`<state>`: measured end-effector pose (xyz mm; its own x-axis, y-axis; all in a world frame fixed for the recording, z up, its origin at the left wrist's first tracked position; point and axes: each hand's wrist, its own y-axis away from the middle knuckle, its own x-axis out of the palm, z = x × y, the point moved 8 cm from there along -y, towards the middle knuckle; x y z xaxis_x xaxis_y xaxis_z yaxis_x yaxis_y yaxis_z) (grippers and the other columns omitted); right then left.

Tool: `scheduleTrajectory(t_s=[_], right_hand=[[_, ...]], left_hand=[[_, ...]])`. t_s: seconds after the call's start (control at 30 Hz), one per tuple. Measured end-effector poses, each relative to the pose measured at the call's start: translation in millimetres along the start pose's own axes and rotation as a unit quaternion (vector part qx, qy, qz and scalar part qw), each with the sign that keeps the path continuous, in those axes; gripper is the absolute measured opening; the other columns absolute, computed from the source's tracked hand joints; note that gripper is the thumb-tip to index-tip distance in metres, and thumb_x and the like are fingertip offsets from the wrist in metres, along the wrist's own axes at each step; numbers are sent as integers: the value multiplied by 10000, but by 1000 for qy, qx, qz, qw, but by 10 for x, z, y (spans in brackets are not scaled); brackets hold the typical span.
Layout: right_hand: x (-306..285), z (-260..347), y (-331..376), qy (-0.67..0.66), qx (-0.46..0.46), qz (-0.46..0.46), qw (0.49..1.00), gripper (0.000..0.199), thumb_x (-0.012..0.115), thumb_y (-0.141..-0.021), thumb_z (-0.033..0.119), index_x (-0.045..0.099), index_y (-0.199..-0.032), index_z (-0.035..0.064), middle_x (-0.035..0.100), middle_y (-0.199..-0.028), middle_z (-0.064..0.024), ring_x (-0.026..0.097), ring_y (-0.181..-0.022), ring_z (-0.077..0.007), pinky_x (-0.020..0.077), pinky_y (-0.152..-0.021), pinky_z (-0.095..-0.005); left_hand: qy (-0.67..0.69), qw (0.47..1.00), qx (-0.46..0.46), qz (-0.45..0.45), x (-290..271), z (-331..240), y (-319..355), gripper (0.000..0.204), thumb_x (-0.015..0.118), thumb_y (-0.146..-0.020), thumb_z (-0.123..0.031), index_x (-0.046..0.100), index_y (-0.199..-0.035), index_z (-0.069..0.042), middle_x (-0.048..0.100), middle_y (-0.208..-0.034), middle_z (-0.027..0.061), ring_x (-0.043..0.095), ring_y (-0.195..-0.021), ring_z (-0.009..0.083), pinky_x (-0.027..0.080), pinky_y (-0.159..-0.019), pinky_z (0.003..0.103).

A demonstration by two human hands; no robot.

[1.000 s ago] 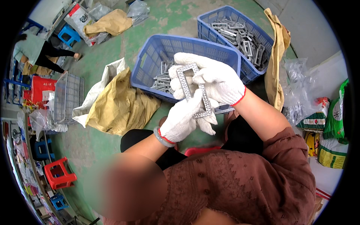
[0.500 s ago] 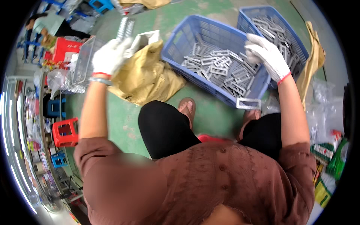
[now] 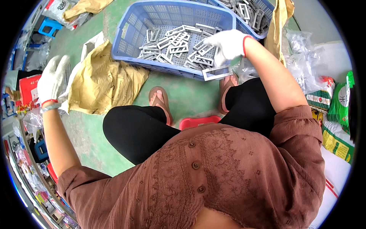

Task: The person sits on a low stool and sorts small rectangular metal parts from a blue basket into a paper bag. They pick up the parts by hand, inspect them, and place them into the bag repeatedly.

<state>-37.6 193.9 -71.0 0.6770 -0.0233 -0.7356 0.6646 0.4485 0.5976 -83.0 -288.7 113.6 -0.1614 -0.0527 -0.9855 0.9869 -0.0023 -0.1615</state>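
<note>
My left hand (image 3: 53, 78), in a white glove, is at the far left beside the mouth of a yellow-brown sack (image 3: 105, 82). Its fingers point up, bent around a grey ridged stack of metal frames (image 3: 68, 73), mostly hidden by glove and sack. Over the right end of a blue plastic basket (image 3: 173, 65) reaches my gloved right hand (image 3: 227, 44), thumb and fingers apart, nothing visible in its grasp. Loose rectangular metal frames (image 3: 178, 48) lie jumbled in the basket below it. One single frame (image 3: 217, 72) rests at the basket's near right rim, just under my thumb.
Behind on the right stands another blue basket (image 3: 263, 32) of metal parts, with a brown sack (image 3: 277, 32) against it. Clear plastic bags (image 3: 301, 57) lie at the right. My sandalled feet flank the red stool (image 3: 198, 121). A blue stool (image 3: 49, 27) stands far left.
The view has turned, so the baskets appear farther left and higher. My right hand has come down and its fingers have spread. My left hand has lowered beside the sack with the metal frames.
</note>
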Motion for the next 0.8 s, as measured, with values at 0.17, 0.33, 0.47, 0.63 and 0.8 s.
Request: scheduleTrajectory(t_s=[0.17,0.33,0.47,0.63,0.8], right_hand=[[651,34,-9,203,6,100,974,708,888,-508,331,679,-1137,82,708,-1128,-163,688,-1048,-348,557,-853,-451],[854,-69,-133,252,18,51,966,448,802,-591,248,732,-1007,97,735,-907,-138,717,-899,-356,557,-765,-461],[800,19,-95,230,-8,19,973,375,766,-622,204,710,-971,79,722,-867,-154,706,-880,-381,553,-756,-471],[708,144,-65,148,-64,-43,986,384,755,-640,179,635,-990,75,702,-913,-180,688,-872,-406,540,-751,-492],[606,287,-65,31,-105,-54,993,405,740,-662,187,614,-1033,83,695,-955,-168,674,-913,-393,537,-744,-473]], left_hand=[[105,966,224,-79,-110,-1667,681,383,645,-950,-379,668,-1233,-123,686,-1201,102,631,-1141,307,513,-929,357],[280,906,267,171,784,-2575,1120,339,646,-927,-434,708,-1099,-148,696,-1106,71,649,-1037,303,529,-833,352],[421,805,109,404,1573,-2880,1397,446,739,-886,-446,710,-1106,-59,683,-997,88,650,-834,186,519,-744,301],[442,718,-22,537,2121,-2852,1612,451,811,-839,-402,683,-1080,-43,588,-741,19,515,-593,88,441,-558,247],[470,747,59,467,2240,-2953,1609,624,826,-770,-503,669,-1136,-24,636,-802,37,576,-646,110,486,-600,270]])
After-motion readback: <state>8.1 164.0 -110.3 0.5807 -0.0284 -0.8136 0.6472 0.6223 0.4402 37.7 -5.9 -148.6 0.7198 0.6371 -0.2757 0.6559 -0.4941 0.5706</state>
